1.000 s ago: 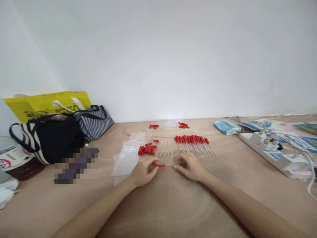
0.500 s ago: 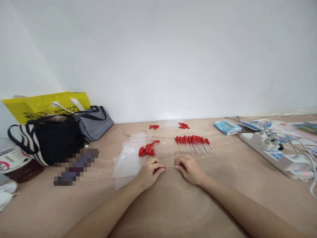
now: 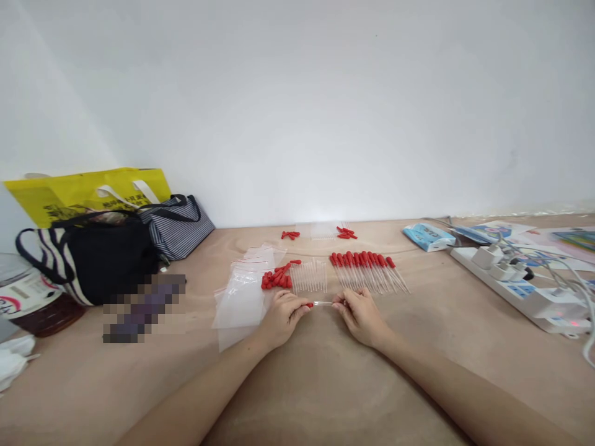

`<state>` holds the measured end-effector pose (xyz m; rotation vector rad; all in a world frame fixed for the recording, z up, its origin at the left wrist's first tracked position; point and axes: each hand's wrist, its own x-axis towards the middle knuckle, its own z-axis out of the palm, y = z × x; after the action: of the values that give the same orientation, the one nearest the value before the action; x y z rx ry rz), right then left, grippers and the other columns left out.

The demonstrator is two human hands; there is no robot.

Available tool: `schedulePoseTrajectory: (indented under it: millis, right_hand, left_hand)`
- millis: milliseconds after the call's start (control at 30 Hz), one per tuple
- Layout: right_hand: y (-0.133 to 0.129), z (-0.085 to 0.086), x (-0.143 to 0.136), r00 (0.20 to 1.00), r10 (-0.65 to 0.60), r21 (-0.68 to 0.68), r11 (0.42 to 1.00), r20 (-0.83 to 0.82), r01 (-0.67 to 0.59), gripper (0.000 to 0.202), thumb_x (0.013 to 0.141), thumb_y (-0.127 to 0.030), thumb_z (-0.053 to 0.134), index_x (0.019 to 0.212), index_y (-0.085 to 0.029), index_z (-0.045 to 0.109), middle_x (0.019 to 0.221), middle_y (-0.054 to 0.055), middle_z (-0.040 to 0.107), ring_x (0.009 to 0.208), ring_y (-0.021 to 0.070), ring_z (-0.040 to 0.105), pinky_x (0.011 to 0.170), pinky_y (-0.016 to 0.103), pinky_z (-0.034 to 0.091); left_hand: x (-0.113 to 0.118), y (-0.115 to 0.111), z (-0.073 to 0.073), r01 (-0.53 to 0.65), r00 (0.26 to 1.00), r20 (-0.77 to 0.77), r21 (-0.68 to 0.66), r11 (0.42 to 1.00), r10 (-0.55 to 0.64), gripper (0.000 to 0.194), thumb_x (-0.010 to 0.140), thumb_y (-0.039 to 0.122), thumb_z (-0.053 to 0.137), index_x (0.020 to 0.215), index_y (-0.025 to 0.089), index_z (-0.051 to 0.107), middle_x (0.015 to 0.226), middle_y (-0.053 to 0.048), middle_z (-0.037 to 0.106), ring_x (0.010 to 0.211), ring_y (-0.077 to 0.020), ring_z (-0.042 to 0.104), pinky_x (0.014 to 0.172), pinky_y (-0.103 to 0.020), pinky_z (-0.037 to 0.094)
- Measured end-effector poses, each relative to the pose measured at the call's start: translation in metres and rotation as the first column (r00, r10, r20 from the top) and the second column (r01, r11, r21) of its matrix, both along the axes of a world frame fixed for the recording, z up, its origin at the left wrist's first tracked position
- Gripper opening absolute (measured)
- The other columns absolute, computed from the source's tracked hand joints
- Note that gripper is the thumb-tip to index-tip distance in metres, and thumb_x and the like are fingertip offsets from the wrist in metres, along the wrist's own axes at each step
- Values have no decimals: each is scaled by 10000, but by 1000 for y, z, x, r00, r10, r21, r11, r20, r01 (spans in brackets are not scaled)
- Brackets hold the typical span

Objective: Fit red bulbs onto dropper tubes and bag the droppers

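Between the fingers of my left hand (image 3: pixel 282 317) is a red rubber bulb (image 3: pixel 309 305), mostly covered by the fingers. My right hand (image 3: pixel 360 314) pinches a thin clear dropper tube (image 3: pixel 323 303), which lies level and meets the bulb's open end. How deep the tube sits in the bulb I cannot tell. Just beyond my left hand are a pile of loose red bulbs (image 3: pixel 276 278) and a row of bare clear tubes (image 3: pixel 308 276). Past my right hand lies a row of droppers (image 3: pixel 367 271) with red bulbs on their tubes.
Clear zip bags (image 3: pixel 244 297) lie left of the bulb pile. More red bulbs (image 3: pixel 346 233) and tubes are by the wall. At right are a blue tissue pack (image 3: pixel 428 237) and a power strip (image 3: pixel 520 291) with cables; at left, a black bag (image 3: pixel 106 260) and a bottle (image 3: pixel 37 310).
Both hands have shifted slightly away from me with the bulb and tube. More of the tube now shows as a clear, wider piece beside the bulb, and less of the bulb shows.
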<state>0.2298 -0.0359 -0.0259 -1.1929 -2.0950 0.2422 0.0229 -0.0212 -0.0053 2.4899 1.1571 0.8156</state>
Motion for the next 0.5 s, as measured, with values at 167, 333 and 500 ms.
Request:
schedulePoseTrajectory:
  millis: [167,333,500]
  right_hand:
    - [-3,2,-1,1000,8,-14,1000,14,-8,147,860,-234,397,766,-179,496,696,-8,596,618,116,511,688,283,264]
    - [-5,7,0,996,70,-17,997,46,-70,176,866,-235,393,801,-197,552,727,-7,615,643,111,520,680,283,248]
    - [-6,9,1,991,90,19,996,101,-93,164,852,-234,426,789,-206,574,717,-16,612,624,97,503,669,281,233]
  left_hand:
    - [4,-3,2,-13,999,40,-63,998,15,210,842,257,430,799,186,623,729,-5,657,709,-150,563,762,-301,382]
    - [5,-4,3,-19,999,44,-126,992,24,192,820,258,454,762,179,619,714,3,649,682,-141,558,714,-272,397]
    - [5,-5,2,-4,1000,22,-82,997,6,181,800,264,483,731,179,627,669,-2,646,653,-142,543,767,-312,374]
